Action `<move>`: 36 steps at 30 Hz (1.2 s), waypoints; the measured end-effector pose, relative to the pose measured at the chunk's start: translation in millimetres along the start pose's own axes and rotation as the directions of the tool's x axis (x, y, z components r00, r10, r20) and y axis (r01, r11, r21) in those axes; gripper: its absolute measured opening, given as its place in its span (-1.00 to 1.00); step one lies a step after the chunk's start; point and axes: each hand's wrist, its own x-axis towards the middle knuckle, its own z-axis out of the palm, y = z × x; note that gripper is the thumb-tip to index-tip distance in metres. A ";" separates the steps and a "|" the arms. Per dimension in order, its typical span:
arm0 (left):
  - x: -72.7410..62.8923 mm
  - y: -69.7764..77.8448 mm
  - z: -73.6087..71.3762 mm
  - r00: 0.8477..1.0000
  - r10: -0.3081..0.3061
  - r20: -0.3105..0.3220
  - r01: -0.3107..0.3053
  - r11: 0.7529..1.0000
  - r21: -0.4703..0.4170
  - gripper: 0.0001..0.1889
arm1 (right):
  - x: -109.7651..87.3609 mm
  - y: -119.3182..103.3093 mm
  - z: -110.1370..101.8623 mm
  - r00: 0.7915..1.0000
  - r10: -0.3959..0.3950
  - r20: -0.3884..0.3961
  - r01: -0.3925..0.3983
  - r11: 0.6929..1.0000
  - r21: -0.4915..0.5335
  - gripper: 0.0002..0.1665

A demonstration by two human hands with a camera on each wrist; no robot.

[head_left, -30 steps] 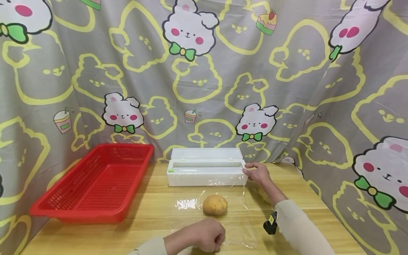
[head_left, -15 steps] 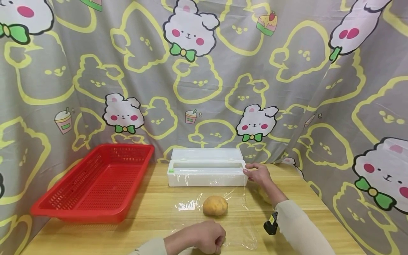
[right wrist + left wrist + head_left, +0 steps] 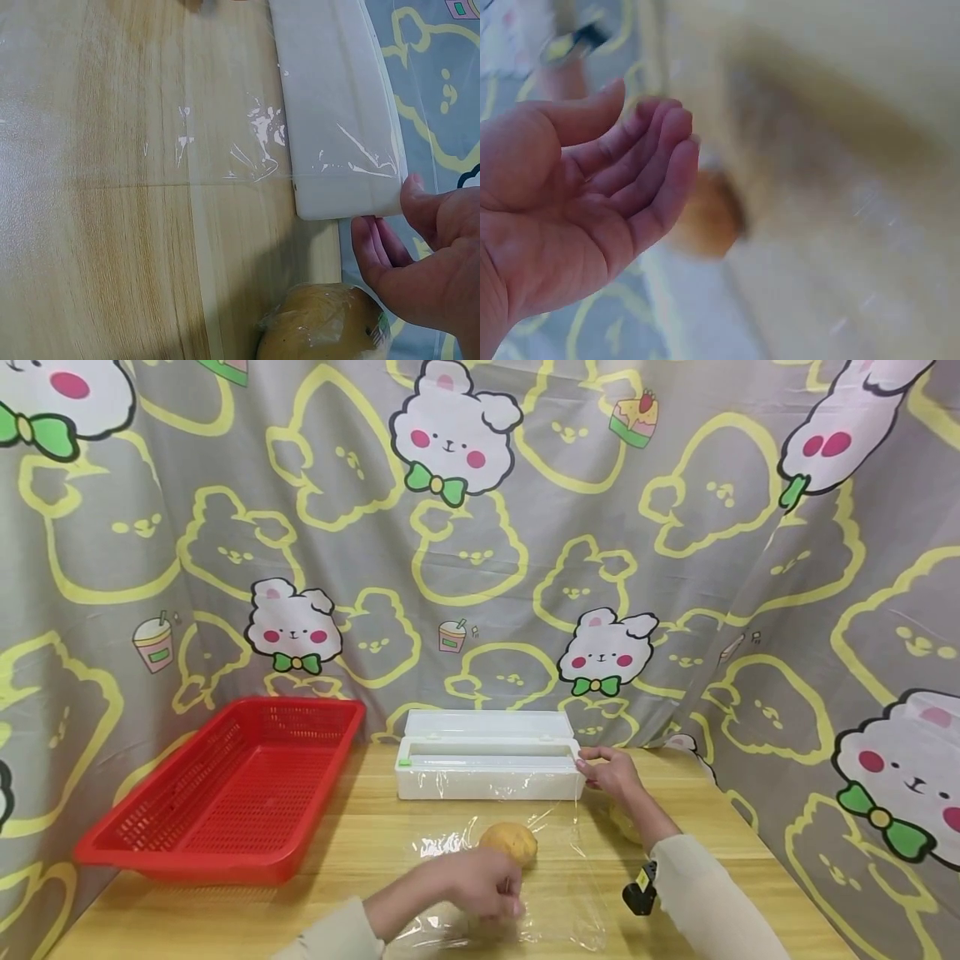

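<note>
A white plastic wrap dispenser box [image 3: 489, 783] stands with its lid raised at the back of the table. Clear plastic wrap [image 3: 558, 893] runs from it toward the person. On that sheet sits a potato [image 3: 513, 839], partly covered by the left hand in the head view. The left hand [image 3: 592, 180] hovers over the sheet's near part, fingers loosely bent with nothing in them. At the box's right end, the right hand [image 3: 427, 259] grips the corner between thumb and fingers. A second potato [image 3: 326, 326], wrapped in film, lies just below that hand in the right wrist view.
To the left stands a red plastic basket [image 3: 288, 847] with perforated walls. Patterned grey curtain [image 3: 480, 568] hangs behind and on both sides of the wooden table [image 3: 345, 910]. A black device [image 3: 639, 893] is at the right sleeve's cuff.
The left hand has lifted from the near edge of the plastic wrap, moved slightly forward and loosened from a curled fist. The right hand keeps its hold on the box.
</note>
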 end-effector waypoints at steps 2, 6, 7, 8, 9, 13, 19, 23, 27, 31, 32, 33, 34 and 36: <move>-1.4 -4.9 -19.3 0.996 -0.040 -0.077 0.033 0.994 -0.102 -0.84 | -0.1 0.5 0.2 1.000 -0.004 -0.003 0.004 1.000 0.013 -0.61; -2.0 -27.4 -59.0 0.919 -0.128 -0.374 0.062 0.981 -0.183 -0.85 | 2.0 2.2 1.0 1.000 -0.014 -0.004 0.014 0.999 0.038 -0.63; -1.3 -36.2 -67.4 0.872 -0.144 -0.468 0.072 0.983 -0.168 -0.85 | 2.5 2.6 1.3 1.000 -0.009 -0.006 0.009 0.999 0.042 -0.64; -0.7 -44.9 -74.5 0.817 -0.167 -0.552 0.097 0.983 -0.154 -0.86 | 3.0 2.8 1.4 1.000 -0.010 -0.004 0.010 0.999 0.042 -0.63; -0.4 -54.2 -80.5 0.762 -0.182 -0.621 0.122 0.983 -0.139 -0.88 | 3.5 3.0 1.3 1.000 -0.010 -0.004 0.011 0.999 0.040 -0.63; -0.7 -88.4 -92.0 0.590 -0.230 -0.774 0.230 0.967 -0.112 -0.89 | 4.2 3.1 0.8 1.000 -0.006 -0.010 0.006 1.000 0.027 -0.62; -1.5 -123.4 -86.5 0.564 -0.344 -0.751 0.298 0.933 -0.203 -0.61 | 5.3 3.3 1.1 1.000 0.004 -0.021 -0.004 1.000 0.019 -0.61; 0.3 -139.9 -79.4 0.576 -0.352 -0.737 0.302 0.930 -0.208 -0.55 | 5.2 4.8 3.5 1.000 0.006 -0.029 -0.005 1.000 0.015 -0.65; 0.4 -150.5 -73.4 0.561 -0.365 -0.743 0.298 0.926 -0.231 -0.55 | 5.3 6.3 5.6 0.999 -0.007 -0.033 0.007 1.000 0.017 -0.68; 1.1 -156.9 -71.3 0.552 -0.379 -0.743 0.301 0.921 -0.246 -0.55 | 5.3 6.6 5.3 0.999 -0.015 -0.036 0.016 1.000 0.012 -0.67; 1.2 -157.9 -71.3 0.552 -0.381 -0.741 0.303 0.920 -0.248 -0.55 | 5.2 6.5 5.0 0.999 -0.013 -0.037 0.013 1.000 0.007 -0.67; 1.5 -159.1 -71.4 0.553 -0.381 -0.741 0.306 0.920 -0.245 -0.55 | 5.3 6.4 4.6 0.999 -0.012 -0.037 0.012 1.000 0.005 -0.67; 1.9 -160.0 -71.6 0.555 -0.385 -0.737 0.303 0.919 -0.253 -0.54 | 5.3 6.4 3.9 0.999 -0.010 -0.036 0.010 1.000 0.004 -0.66; 2.6 -161.8 -71.8 0.558 -0.400 -0.727 0.299 0.914 -0.274 -0.53 | 5.2 6.0 3.0 0.999 -0.003 -0.038 0.003 1.000 0.003 -0.67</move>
